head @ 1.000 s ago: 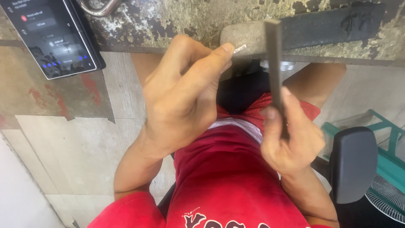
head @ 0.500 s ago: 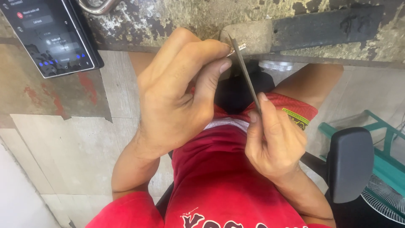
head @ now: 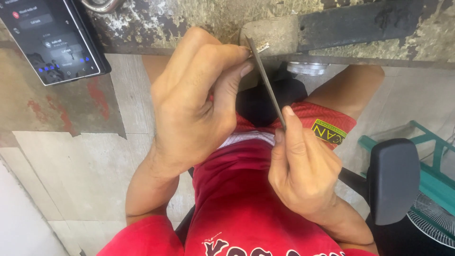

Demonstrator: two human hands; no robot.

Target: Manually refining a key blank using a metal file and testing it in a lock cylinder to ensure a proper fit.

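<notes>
One phone [head: 50, 38], dark screen lit, up and left of the left hand [head: 196, 104]. Left hand curled, fingertips pinching one small pale metal piece [head: 262, 46] against the worn bench peg [head: 270, 35]. One thin dark file [head: 266, 80], slanting from that piece down to the right hand [head: 303, 170], closed around its lower end, index finger laid along it. One yellow rectangular label [head: 329, 131] on red shorts, just right of the right hand. One dark chair arm [head: 393, 180] farther right; fan [head: 433, 223] at the corner.

Left hand [head: 194, 104] fingers pinched at tips; right hand [head: 303, 170] fingers clenched.
</notes>
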